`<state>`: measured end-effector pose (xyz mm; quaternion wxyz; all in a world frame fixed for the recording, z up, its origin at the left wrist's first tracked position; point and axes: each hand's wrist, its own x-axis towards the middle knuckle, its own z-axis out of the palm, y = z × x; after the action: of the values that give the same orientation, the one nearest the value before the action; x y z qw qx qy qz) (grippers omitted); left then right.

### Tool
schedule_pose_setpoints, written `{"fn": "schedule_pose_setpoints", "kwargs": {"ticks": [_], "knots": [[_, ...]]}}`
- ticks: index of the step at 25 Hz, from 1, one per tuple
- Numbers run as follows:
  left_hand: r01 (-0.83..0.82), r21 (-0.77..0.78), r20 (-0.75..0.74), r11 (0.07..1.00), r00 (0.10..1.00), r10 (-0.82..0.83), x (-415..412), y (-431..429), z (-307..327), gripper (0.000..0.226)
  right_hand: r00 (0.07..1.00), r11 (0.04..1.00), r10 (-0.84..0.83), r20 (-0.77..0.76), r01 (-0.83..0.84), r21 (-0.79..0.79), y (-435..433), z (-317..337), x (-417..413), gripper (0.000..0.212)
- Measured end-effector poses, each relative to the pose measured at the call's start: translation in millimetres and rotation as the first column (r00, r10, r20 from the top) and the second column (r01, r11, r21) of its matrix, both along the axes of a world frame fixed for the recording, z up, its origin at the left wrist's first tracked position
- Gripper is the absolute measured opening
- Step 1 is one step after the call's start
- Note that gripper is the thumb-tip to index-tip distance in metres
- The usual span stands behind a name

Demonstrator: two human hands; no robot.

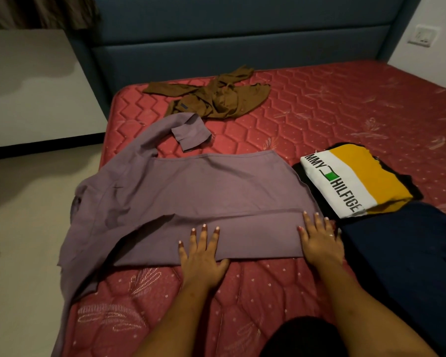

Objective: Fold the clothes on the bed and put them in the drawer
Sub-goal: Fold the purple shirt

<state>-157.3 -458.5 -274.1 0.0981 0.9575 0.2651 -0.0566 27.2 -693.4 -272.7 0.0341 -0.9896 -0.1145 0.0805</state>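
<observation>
Head camera view, looking down a red quilted mattress that fills most of the scene, with a blue padded headboard along its far end. Largest of the clothes is a purple long-sleeved shirt, spread flat near the person, its left side spilling over the mattress edge and one sleeve curling away toward the headboard. The other sleeve lies folded across the near edge of the shirt as a long band. To the right, touching the shirt's edge, sits a dark navy garment, and just beyond it a folded white and yellow shirt resting on something black. Farther up the mattress a brown shirt lies crumpled and unfolded. The left hand presses flat on the middle of the sleeve band, fingers straight and spread; the right hand presses flat on the band's right end, fingers likewise straight, gripping nothing. The step in hand appears to be smoothing the first sleeve fold of the purple shirt. The next move likely calls for bringing the loose far sleeve and the overhanging left side inward, then folding the body over. No drawer is in view.
</observation>
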Motion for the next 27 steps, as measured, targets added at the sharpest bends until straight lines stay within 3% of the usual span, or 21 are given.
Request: {"fn": "schedule_pose_setpoints", "kwargs": {"ticks": [2,4,7,9,14,19,21,22,24,25,27], "knots": [[0.004,-0.001,-0.005,1.000,1.000,-0.004,-0.1,-1.1,1.5,0.088,0.991,1.000,-0.022,0.132,0.019,0.020,11.5,3.5,-0.4,0.054],[0.012,-0.006,-0.014,1.000,1.000,-0.012,1.1,-0.4,1.0,0.090,0.965,0.985,0.110,0.240,-0.138,0.104,54.8,11.8,-19.3,0.056],[0.015,-0.018,-0.019,1.000,1.000,-0.015,-0.1,1.2,2.3,0.083,0.875,0.862,0.461,0.149,-0.481,0.158,136.8,12.1,-77.4,0.065],[0.001,-0.026,0.002,1.000,1.000,-0.001,-7.0,5.4,-1.3,0.081,0.834,0.817,0.551,0.009,-0.542,0.198,157.9,7.0,-105.3,0.074],[-0.042,-0.009,0.061,0.999,0.997,0.042,-40.7,38.0,-4.7,0.100,0.911,0.904,0.408,0.059,-0.412,0.112,119.8,-12.0,-79.5,0.072],[-0.225,0.013,0.144,0.974,0.965,0.221,-93.3,88.7,-5.6,0.094,0.995,0.994,0.103,0.001,-0.103,0.022,112.7,-3.7,-72.6,0.059],[-0.263,-0.013,0.118,0.965,0.958,0.262,-105.5,101.9,-3.0,0.083,0.987,0.986,0.162,-0.011,-0.161,0.036,147.5,6.4,-96.0,0.062],[-0.263,-0.032,0.100,0.964,0.959,0.265,-107.2,106.2,-0.9,0.080,0.946,0.945,0.324,-0.024,-0.322,0.062,174.7,7.8,-114.3,0.063],[-0.268,-0.058,0.048,0.962,0.961,0.271,-107.8,105.4,4.4,0.069,0.732,0.737,0.675,-0.093,-0.662,0.137,230.5,11.7,-162.1,0.070],[-0.308,-0.068,0.030,0.949,0.950,0.311,-111.2,107.3,4.5,0.061,0.633,0.646,0.764,-0.128,-0.749,0.149,255.0,13.9,-182.0,0.071],[-0.457,-0.130,0.021,0.880,0.886,0.463,-125.5,113.9,8.4,0.050,0.607,0.625,0.779,-0.158,-0.770,0.125,283.2,17.3,-194.2,0.056]]}}
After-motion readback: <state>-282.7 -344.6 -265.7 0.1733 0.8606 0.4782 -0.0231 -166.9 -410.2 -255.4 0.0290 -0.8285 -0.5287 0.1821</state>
